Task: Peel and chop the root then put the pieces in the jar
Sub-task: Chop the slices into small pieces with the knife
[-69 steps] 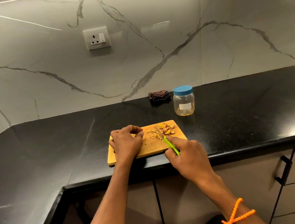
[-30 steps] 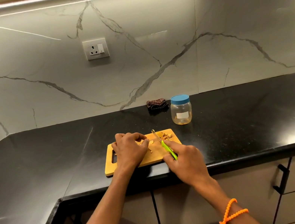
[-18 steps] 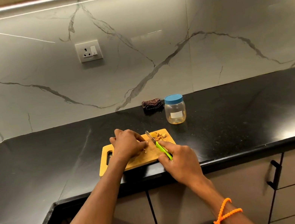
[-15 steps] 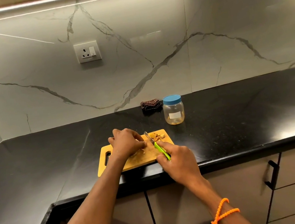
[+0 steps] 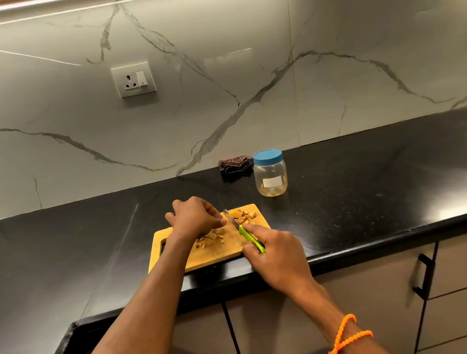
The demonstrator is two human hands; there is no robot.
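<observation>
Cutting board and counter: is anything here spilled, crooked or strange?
Nothing is spilled. The cutting board lies a little askew, near the edge of the counter. The jar is upright with its blue lid on, though cut pieces wait on the board. The right hand grips the knife.

Both forearms are bare; an orange beaded band (image 5: 348, 337) crosses over itself around the right wrist.
</observation>
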